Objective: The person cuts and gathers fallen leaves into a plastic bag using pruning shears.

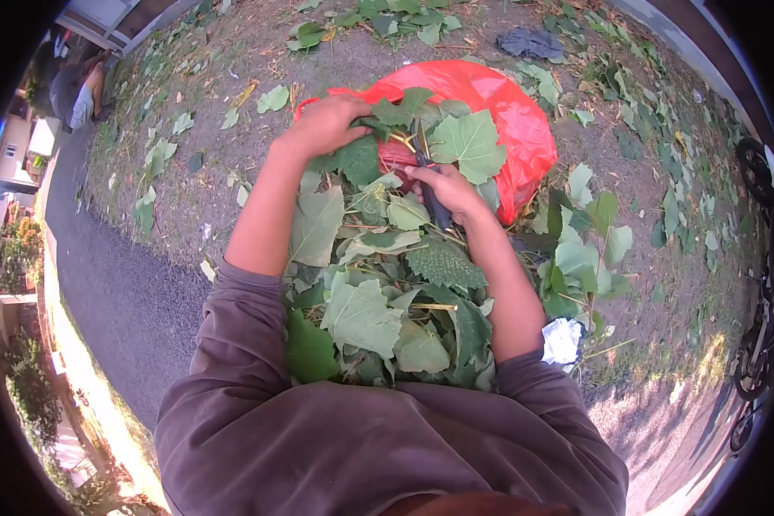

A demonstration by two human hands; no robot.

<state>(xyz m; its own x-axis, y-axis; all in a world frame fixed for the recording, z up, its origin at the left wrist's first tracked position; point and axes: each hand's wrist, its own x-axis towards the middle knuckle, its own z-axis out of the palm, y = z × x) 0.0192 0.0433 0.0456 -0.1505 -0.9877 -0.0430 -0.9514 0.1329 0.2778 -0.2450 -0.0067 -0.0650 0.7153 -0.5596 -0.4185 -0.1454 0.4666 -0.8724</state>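
Note:
A red plastic bag [525,138] lies on the ground with its mouth toward me, and green leaves fill part of it. My right hand [451,193] is closed around dark-handled pruning shears [435,209], whose blades point up among leaf stems at the bag's mouth. My left hand [327,127] is closed on a bunch of leaves [353,159] at the bag's left edge; its fingertips are partly hidden by foliage. A large pale leaf [469,146] rests over the bag just above my right hand. Below both hands, a heap of cut leaves [361,314] spreads up to my body.
Scattered leaves [273,99] cover the bare soil. Crumpled white paper [562,341] lies by my right elbow, and a dark cloth [530,43] is farther off. Another person [77,90] is bent over at the far left, beside an asphalt path [112,258]. Bicycles [752,353] stand at right.

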